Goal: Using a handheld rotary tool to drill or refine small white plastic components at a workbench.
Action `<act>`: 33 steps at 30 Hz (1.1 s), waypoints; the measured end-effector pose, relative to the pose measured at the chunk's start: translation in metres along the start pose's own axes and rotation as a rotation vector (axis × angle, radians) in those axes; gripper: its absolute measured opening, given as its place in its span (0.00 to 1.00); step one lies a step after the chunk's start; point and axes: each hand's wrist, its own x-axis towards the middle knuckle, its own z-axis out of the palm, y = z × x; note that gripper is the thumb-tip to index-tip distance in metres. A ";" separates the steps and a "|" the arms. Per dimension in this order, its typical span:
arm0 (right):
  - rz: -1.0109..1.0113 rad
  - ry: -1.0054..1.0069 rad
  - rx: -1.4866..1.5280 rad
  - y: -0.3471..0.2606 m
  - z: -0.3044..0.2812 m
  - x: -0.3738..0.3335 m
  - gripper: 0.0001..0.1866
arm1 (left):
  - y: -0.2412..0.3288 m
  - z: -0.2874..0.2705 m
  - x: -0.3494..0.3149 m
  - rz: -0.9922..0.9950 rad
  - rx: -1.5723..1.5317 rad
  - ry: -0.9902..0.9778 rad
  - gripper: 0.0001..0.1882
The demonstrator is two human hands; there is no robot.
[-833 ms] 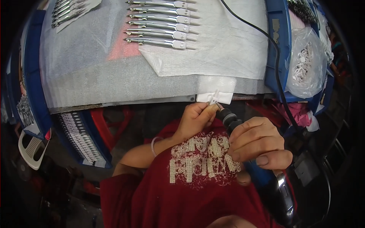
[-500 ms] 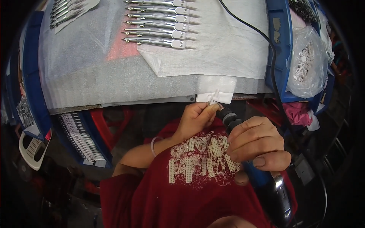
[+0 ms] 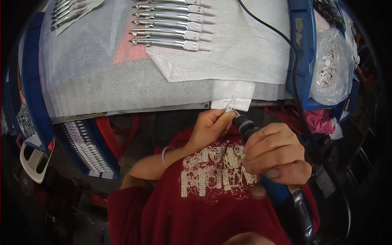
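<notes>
Pinching a part at table edge, bare sheet beyond, left hand meets driver gripped in right hand.

The blue-and-black cylindrical power driver showed a grey ring near its tip, and the slim white piece bore small dark dots. The dark red fabric shirt carried a blocky cream print, dotted and speckled. On the far side, slender silver metal instruments had pale, dark-dotted ends; under them were a white cloth sheet, a light grey cover and a pinkish-red patch. The plastic bins at left and right were blue, the crumpled cloth at right bright pink.
</notes>
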 end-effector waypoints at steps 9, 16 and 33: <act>-0.047 -0.032 -0.032 -0.001 -0.004 -0.006 0.26 | 0.001 -0.002 0.000 0.020 0.023 0.035 0.13; 0.104 0.287 -0.049 -0.029 -0.009 -0.023 0.24 | 0.020 -0.007 -0.004 0.007 0.124 -0.147 0.15; 0.417 0.515 0.033 -0.048 -0.001 -0.043 0.25 | 0.154 -0.031 -0.071 0.612 0.641 0.052 0.18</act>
